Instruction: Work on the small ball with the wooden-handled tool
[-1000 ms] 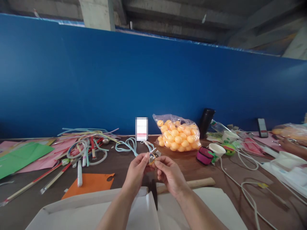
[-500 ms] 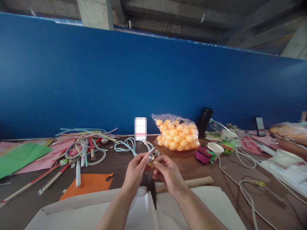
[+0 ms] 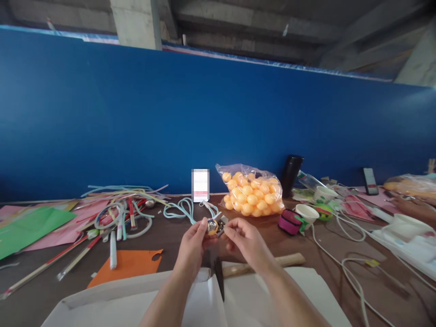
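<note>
Between the thumb and fingers of my left hand [image 3: 192,243] is a shiny silver ball [image 3: 212,226], with a yellowish edge showing along its lower side. My right hand [image 3: 243,236] is just to the right, a small gap from the ball. Its thumb and index finger are bent together in a pinch; whatever they hold, if anything, is too small to make out. Another small silver ball [image 3: 221,224] shows behind, between the two hands. Below them lies a hammer-like tool with a wooden handle [image 3: 289,259] and a dark head.
A clear bag of orange balls [image 3: 252,195] stands behind my hands. To the left are balloon sticks and tubes [image 3: 119,215], orange paper [image 3: 136,263] and green paper [image 3: 30,229]. A purple pouch [image 3: 289,221], a paper cup [image 3: 307,215] and white cables [image 3: 354,277] lie right. A phone [image 3: 200,185] leans on the blue wall.
My right hand has drawn away to the right from the silver ball, which it was touching. The ball stays in my left hand, and the view has tilted slightly up.
</note>
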Available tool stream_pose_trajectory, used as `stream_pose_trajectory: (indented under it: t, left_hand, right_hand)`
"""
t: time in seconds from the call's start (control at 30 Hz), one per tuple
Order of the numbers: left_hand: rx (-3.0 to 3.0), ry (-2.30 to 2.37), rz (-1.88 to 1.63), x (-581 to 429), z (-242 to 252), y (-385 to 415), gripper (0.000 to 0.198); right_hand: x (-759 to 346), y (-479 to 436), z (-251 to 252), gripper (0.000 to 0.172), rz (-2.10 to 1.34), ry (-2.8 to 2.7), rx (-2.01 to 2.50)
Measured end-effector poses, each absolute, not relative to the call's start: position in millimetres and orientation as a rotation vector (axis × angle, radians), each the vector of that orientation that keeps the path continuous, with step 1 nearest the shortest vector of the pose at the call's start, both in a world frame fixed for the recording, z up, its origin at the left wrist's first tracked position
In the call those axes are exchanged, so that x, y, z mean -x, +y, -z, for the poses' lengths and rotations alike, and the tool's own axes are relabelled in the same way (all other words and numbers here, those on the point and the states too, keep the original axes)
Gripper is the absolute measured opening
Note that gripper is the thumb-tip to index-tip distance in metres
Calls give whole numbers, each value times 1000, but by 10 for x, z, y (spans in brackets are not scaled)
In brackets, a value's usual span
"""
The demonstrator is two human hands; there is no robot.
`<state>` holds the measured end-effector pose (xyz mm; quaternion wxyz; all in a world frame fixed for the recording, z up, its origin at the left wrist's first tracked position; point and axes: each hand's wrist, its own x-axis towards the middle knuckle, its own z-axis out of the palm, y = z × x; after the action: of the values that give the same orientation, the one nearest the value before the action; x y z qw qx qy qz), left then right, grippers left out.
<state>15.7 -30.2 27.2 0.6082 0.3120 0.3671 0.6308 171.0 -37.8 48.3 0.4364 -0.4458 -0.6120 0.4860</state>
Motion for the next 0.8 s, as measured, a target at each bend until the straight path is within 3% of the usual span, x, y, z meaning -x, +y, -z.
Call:
stream_pose_trajectory:
  t: [0.1,0.23,0.37,0.53,0.8]
  left_hand:
    - [-643,852,-1482,-133,-263,-276,35]
    - [-593,850,-1500,-116,-222,-241,33]
    - [-576,845,-1506,-111,-188,-223,31]
    - [-580,853,-1520,-104,-172,-216,30]
    - [-594,899,-1525,-103,-157,-204,31]
  right_hand:
    - [-1977,-524,-632,8,-685,-2126,1405]
    - [-2159,-653,-611,19,-268,-2540,1696]
    - [-2167,-640,-429,32,-21,-2680,1656]
    - [-2187,-583,-284,38,-50,-2617,1582]
    - [-2287,-576,-467,29,-263,-2293,1434]
